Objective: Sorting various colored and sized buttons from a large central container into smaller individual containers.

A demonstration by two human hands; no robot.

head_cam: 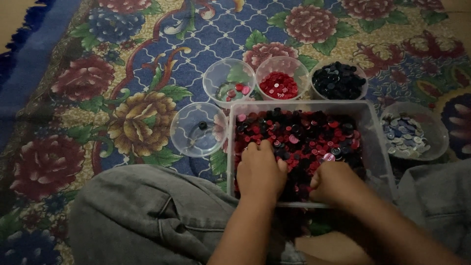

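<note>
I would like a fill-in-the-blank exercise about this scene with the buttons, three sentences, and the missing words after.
1. Both hands, the left hand and the right hand, rest in the clear rectangular plastic box full of mixed ____.
2. The round clear cup between two other cups holds only ____ buttons.
3. The clear round cup left of the box holds just ____ dark button.

Missing words: buttons; red; one

my left hand (259, 169) and my right hand (335, 182) both rest palm down in the mixed red and black buttons (304, 135) filling the clear rectangular tub (375, 140). beyond it, on the flowered carpet (113, 73), stand clear cups of red buttons (278, 84) and dark buttons (338, 81). a cup of pale bluish buttons (405, 136) sits to the right.
</note>
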